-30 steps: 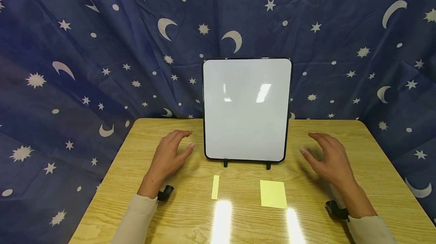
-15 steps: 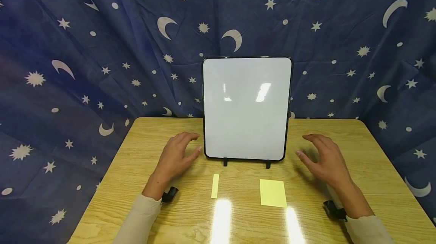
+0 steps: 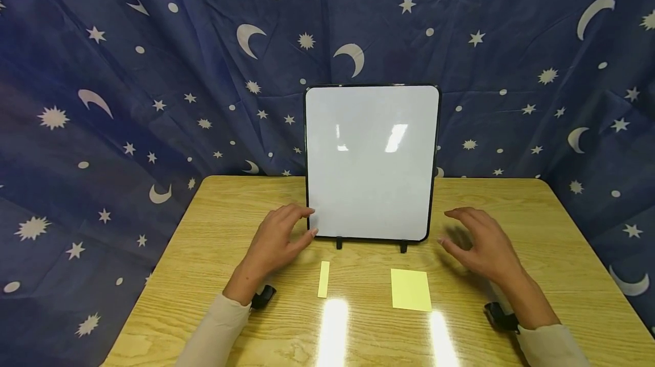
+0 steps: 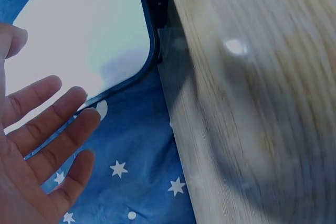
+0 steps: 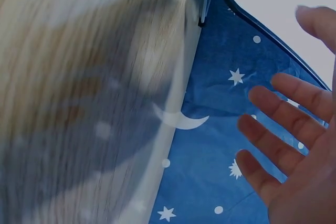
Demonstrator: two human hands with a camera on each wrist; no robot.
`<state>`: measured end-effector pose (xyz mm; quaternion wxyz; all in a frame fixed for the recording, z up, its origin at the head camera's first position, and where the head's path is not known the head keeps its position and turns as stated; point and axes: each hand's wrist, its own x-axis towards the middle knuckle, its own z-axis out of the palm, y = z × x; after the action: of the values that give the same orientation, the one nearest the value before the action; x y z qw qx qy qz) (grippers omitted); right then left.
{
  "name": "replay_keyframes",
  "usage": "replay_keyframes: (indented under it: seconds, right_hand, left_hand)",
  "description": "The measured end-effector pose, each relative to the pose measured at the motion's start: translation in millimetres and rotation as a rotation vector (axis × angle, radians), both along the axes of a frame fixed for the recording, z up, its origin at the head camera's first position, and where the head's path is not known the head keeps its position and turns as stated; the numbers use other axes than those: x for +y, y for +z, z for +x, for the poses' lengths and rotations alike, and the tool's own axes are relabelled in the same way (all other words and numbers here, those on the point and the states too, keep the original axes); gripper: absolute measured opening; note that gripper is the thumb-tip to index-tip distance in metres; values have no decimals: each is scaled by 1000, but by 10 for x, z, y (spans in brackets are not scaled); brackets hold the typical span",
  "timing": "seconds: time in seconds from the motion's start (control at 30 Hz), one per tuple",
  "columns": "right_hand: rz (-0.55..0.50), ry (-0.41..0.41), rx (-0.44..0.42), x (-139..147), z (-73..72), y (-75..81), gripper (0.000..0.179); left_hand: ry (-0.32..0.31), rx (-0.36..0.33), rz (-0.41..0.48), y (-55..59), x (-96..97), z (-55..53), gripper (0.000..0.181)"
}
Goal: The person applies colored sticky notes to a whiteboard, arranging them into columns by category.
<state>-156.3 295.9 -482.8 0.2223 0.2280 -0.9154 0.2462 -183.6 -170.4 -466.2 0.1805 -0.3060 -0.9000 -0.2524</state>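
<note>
A small whiteboard (image 3: 372, 168) with a black frame stands upright on short black feet (image 3: 339, 243) at the back of the table. My left hand (image 3: 274, 240) hovers at its lower left corner, fingers apart and holding nothing; in the head view the fingertips overlap the frame's edge, and I cannot tell whether they touch. My right hand (image 3: 482, 246) is in the air to the right of the board, apart from it, thumb and fingers spread with nothing between them. Before the board lie a narrow yellow paper strip (image 3: 323, 279) and a square yellow sticky note (image 3: 411, 289).
The wooden table (image 3: 378, 333) shows bright light reflections near its front. Behind it hangs a blue curtain (image 3: 204, 71) with white moons and stars. A black wrist camera (image 3: 263, 297) sits under the left wrist, another camera (image 3: 500, 317) under the right.
My left hand has moved right, up to the whiteboard's lower left corner. My right hand has come slightly left towards the board. The board and the yellow papers have stayed in place.
</note>
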Motion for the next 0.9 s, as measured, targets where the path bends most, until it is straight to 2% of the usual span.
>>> replay_keyframes:
  seconds: [0.33, 0.6, 0.9]
  right_hand:
    - [56, 47, -4, -41, 22, 4, 49]
    - [72, 56, -41, -76, 55, 6, 42]
    - [78, 114, -49, -116, 115, -45, 37]
  left_hand:
    - [-35, -10, -23, -21, 113, 56, 38]
    - [-62, -71, -37, -40, 218, 99, 38]
    - [-139, -44, -48, -66, 354, 162, 35]
